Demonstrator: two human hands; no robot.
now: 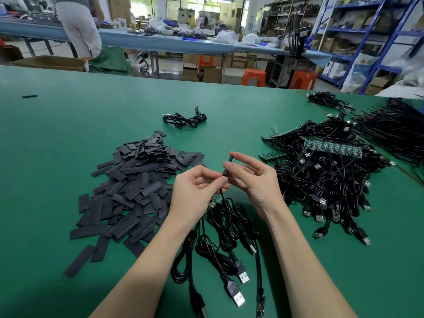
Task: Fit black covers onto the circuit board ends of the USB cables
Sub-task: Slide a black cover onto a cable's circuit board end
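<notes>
**Item in hand: one black cover going onto one cable end**

While both hands are meeting above the green table [57, 125], the work is sitting between their fingertips.

- Right hand [254, 177]: thumb and forefinger are pinching a slim black cover [229, 164], other fingers loosely curled. The cover's long axis is running up and away from the person, tilted slightly rightward at the top.
- Left hand [195, 191]: fingertips are pinching the cable [223, 200] just below the cover's lower end, remaining fingers curled in. The cable is hanging down from this grip toward the person.
- Governing relation: cover and cable end are lying on nearly one line, the cover above and beyond the left-hand grip and touching or nearly touching it. Seating further would probably mean sliding along that axis.
- Stock: a heap of flat black covers [135, 191] is lying just left of the left hand; a tangle of uncovered cables [325, 180], some with green circuit boards showing, is lying to the right; a small coiled bundle [184, 119] is resting farther back.
- Not determinable: the circuit board end of the held cable is hidden by fingers and cover, so how far it is seated cannot be told. Plugs near the bottom edge are being cut off by the frame.
</notes>
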